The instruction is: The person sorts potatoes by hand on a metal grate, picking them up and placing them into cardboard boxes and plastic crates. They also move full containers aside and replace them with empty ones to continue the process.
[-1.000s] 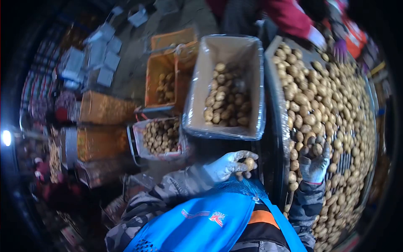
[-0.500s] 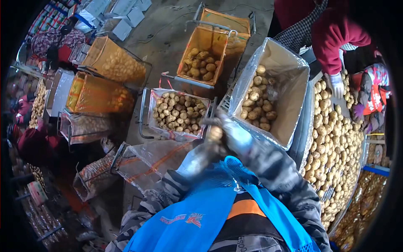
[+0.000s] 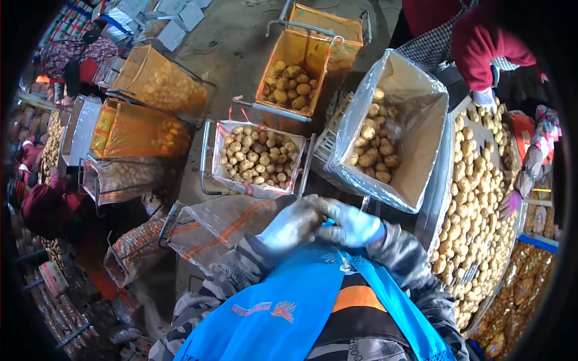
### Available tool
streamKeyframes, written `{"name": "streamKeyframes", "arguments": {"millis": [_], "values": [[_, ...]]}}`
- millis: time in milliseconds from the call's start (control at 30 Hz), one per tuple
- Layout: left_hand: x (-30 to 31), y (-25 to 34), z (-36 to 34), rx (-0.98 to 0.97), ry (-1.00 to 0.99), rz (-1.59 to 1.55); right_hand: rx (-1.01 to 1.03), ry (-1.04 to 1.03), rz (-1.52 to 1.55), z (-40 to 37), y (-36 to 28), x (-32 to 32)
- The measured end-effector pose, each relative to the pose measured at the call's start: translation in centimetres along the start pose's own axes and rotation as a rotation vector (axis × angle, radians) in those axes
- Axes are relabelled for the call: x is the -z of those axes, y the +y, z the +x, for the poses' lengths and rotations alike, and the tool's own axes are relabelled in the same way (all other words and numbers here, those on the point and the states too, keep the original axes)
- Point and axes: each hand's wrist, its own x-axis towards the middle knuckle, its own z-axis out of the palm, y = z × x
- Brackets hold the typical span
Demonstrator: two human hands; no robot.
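My left hand [image 3: 290,225], in a pale glove with dark soiled fingers, is in front of my chest. My right hand [image 3: 352,224], gloved alike, meets it from the right. Their fingertips touch or overlap, and blur hides where one ends. On my right hand, fingers and thumb stand apart, with blue apron showing between them. My left fingers are too smeared to read. No potato can be made out in either hand. Just beyond lies a bag of potatoes [image 3: 259,157] in a metal frame. To its right stands a lined box [image 3: 415,129] with potatoes inside.
A sorting table spread with potatoes [image 3: 475,204] runs along my right. Two people work there; one gloved hand [image 3: 485,101] reaches over it. Orange potato bags [image 3: 295,78] stand ahead, more [image 3: 159,90] at left. An empty-looking mesh bag [image 3: 226,225] hangs close by my left arm.
Both hands have drawn back toward my chest and come together. The potato seen between them earlier is out of sight. At right, a co-worker's purple-gloved hand has moved lower along the table.
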Motion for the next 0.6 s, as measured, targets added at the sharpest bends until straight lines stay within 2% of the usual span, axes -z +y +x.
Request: {"name": "streamKeyframes", "arguments": {"millis": [33,100,133,167,200,233,300,333,367,433,467,500,567,600], "values": [[0.1,-0.8,0.3,0.053,-0.122,-0.475,-0.063,0.107,-0.060,-1.1,-2.1,-0.2],[-2.9,0.8,1.2,0.167,-0.001,-0.333,-0.205,0.239,-0.340,-3.1,-1.9,-0.5],[-3.8,1.5,1.9,0.194,-0.030,-0.325,-0.266,0.298,-0.366,-3.6,-2.6,-0.1],[-4.6,2.1,2.7,0.169,-0.054,-0.147,-0.333,0.364,-0.386,-3.9,-3.2,0.2],[-5.6,2.2,3.3,0.140,-0.085,0.027,-0.283,0.473,-0.438,-4.7,-3.1,0.0],[-6.8,2.0,4.2,0.068,-0.110,-0.019,-0.237,0.592,-0.535,-5.5,-2.5,-0.3],[-7.4,1.0,5.5,-0.120,-0.158,0.314,-0.256,0.721,-0.547,-6.6,-3.4,-0.4],[-7.6,1.7,5.5,-0.023,-0.153,0.252,-0.232,0.778,-0.555,-6.8,-3.7,-0.5],[-8.3,2.1,5.5,-0.006,-0.166,0.262,-0.241,0.799,-0.548,-7.0,-3.8,-0.5],[-9.0,2.9,5.2,-0.105,-0.109,0.629,-0.115,0.804,-0.715,-6.6,-3.5,-0.2],[-9.3,2.5,5.1,-0.248,-0.075,0.497,-0.148,0.764,-0.762,-6.0,-3.7,-0.2],[-8.8,3.4,4.5,-0.242,-0.066,0.513,-0.136,0.771,-0.748,-5.2,-3.6,-0.2],[-7.2,6.1,2.4,0.066,0.006,0.285,-0.074,0.803,-0.588,-3.2,-3.5,-0.5],[-4.9,6.4,1.7,0.136,0.191,0.295,-0.100,0.720,-0.456,-1.6,-3.2,-0.5]]}}
